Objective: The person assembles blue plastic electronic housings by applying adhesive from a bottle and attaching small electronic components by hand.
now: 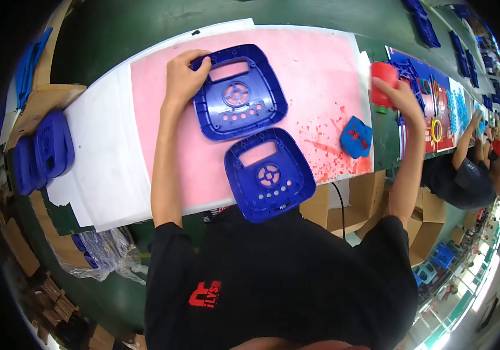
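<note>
My left hand (187, 76) grips the upper left corner of a blue plastic housing panel (220, 119), thumb over its rim. The panel lies open side up, showing a rectangular window, a round grille and a row of small holes. Just below it, a second similar blue panel (241, 186) reaches over the table's near edge towards my body. Out to the right, my right hand (400, 96) is closed around a red cylindrical container (384, 76) with a green part at its lower end. Left of that hand lies a blue cloth-like piece (354, 139) with red bits on it.
Pink sheeting (320, 70) covers the white table, with red specks scattered at its right. More blue housings (51, 146) stand at the left edge. Cardboard boxes (361, 204) sit below on the right. Farther right, another person (466, 181) works among blue parts.
</note>
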Motion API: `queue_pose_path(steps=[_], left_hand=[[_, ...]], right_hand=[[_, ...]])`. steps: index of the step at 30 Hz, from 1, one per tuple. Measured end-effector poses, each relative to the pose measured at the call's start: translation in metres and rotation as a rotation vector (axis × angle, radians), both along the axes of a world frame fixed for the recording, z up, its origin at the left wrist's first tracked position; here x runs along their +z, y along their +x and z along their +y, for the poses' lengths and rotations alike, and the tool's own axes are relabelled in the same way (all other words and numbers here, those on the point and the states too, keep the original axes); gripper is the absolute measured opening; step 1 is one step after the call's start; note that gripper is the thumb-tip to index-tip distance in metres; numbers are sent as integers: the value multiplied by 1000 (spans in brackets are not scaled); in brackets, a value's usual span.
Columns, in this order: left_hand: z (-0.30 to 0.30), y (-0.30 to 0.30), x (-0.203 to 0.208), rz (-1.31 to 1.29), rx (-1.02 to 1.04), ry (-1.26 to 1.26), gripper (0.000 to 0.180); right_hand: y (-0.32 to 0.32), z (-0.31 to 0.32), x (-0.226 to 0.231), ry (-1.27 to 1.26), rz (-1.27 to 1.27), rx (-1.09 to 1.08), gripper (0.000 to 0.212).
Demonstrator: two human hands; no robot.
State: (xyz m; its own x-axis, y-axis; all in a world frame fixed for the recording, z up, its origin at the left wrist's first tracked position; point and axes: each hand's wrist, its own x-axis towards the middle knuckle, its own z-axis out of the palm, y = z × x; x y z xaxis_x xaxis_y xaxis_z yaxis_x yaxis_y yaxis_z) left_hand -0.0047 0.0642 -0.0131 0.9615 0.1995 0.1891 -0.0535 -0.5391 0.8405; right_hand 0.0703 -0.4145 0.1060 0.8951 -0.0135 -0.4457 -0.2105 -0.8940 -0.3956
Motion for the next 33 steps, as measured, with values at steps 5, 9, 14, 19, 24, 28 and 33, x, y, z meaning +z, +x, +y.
queue_pose_path(steps=[5, 9, 14, 19, 24, 28, 33], left_hand=[[12, 0, -18, -107, -92, -262, 23], [2, 4, -15, -142, -103, -344, 25], [5, -1, -21, -83, -82, -221, 25], [2, -1, -9, -118, -74, -202, 26], [3, -2, -7, -94, -35, -215, 27], [3, -1, -5, -82, -40, -187, 26], [3, 0, -7, -120, -70, -163, 26]], right_hand=[[-7, -10, 68, 1038, -332, -271, 65], [-21, 66, 65, 1517, -470, -69, 68], [-35, 217, -28, 1473, -517, -150, 52], [-33, 268, -56, 1349, -534, -202, 39], [-30, 274, -63, 1323, -529, -236, 40], [-30, 281, -67, 1291, -610, -267, 43], [-28, 278, -71, 1256, -622, -242, 43]])
